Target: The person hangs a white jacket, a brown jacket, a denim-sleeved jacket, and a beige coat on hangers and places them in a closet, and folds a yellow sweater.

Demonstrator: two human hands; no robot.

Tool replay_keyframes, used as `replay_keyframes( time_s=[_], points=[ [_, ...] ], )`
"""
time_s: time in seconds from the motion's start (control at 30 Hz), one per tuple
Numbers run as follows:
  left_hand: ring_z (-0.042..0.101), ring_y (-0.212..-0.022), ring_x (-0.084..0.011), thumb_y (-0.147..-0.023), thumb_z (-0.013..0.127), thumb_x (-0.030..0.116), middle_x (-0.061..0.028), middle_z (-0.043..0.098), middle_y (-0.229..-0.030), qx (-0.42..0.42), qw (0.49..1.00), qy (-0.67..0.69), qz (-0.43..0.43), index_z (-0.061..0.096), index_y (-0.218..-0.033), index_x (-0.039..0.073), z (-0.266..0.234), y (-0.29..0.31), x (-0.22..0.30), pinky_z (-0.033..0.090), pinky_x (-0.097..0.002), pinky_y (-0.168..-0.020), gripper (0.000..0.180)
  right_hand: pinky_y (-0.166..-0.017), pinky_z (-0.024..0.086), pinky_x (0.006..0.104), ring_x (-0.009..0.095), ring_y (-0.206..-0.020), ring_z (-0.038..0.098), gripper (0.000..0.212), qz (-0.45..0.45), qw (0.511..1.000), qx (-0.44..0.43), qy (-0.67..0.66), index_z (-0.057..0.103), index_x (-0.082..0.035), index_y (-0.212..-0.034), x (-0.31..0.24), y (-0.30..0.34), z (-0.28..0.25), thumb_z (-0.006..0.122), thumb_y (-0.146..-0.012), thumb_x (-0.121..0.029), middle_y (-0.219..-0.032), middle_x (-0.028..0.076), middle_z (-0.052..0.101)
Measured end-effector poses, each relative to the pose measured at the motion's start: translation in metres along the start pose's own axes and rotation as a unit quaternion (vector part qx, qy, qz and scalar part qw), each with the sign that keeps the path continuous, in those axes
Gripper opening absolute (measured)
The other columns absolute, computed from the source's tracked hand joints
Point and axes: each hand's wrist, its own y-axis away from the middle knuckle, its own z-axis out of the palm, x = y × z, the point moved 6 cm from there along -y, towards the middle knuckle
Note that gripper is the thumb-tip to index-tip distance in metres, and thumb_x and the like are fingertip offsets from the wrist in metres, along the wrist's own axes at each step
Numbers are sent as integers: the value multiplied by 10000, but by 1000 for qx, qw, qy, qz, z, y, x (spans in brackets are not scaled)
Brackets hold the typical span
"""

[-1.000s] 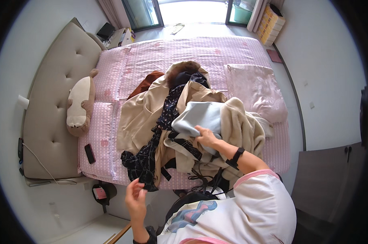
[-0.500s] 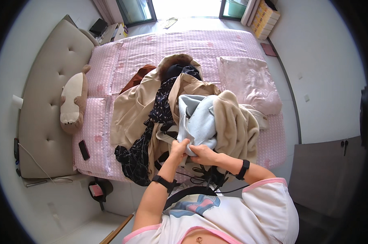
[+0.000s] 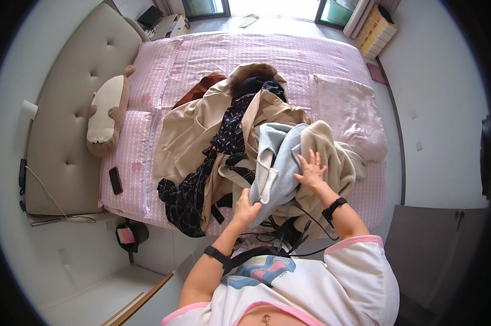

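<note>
A light blue fleecy garment [image 3: 287, 157] lies on top of a heap of clothes at the near side of the bed. My left hand [image 3: 247, 208] is closed on its near left edge, where a whitish inner side shows. Fingers spread, my right hand [image 3: 312, 171] rests flat where the blue garment meets a beige fluffy garment [image 3: 335, 155] to its right. Left of the blue cloth are a dark patterned garment [image 3: 232, 127] and a black piece with white lines [image 3: 186, 206]. A beige coat [image 3: 188, 136] with a brown fur trim [image 3: 251, 75] spreads behind them.
The bed [image 3: 245, 49] has a pink checked sheet. A folded pink satin quilt [image 3: 348, 111] lies right of the heap. Toward the headboard [image 3: 88, 87] are a plush toy [image 3: 107, 117] and a phone [image 3: 115, 181]. Black cables [image 3: 310, 217] hang between me and the bed.
My right hand has let go of the blue garment's near edge, moved up and right, and opened flat. My left hand keeps its hold, and the cloth is more spread out.
</note>
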Motion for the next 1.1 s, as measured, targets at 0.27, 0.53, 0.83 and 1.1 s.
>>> replay_keyframes(
  time_s=[0.27,0.53,0.83,1.1],
  points=[
    [568,-800,-299,-638,550,169,-191,562,-845,-40,998,-49,-3,437,-980,6,-16,14,5,429,-351,-727,395,-955,207,583,262,-1313,83,638,96,987,-106,-68,374,-253,-1256,43,-7,17,647,-681,-300,-1408,124,118],
    [524,-803,-468,-679,529,187,-304,548,-825,-89,990,-109,28,345,-1063,25,5,22,8,410,-486,-728,455,-946,261,496,268,-1242,279,611,81,974,40,-209,416,-114,-1223,4,-34,12,615,-669,-278,-1341,128,281],
    [524,-786,-453,-682,531,149,-287,546,-821,-91,985,-123,78,340,-1055,16,11,36,9,412,-489,-683,440,-927,256,452,261,-1206,325,576,-24,979,61,-193,441,-137,-1192,-78,-38,9,595,-665,-312,-1288,118,361],
    [518,-811,-454,-691,522,147,-280,546,-848,-90,989,-116,30,340,-1089,37,7,33,-10,405,-491,-711,451,-922,276,431,261,-1199,328,658,-239,954,-48,-177,464,-212,-1170,-146,-66,-10,531,-566,39,-1303,98,325]
  ],
)
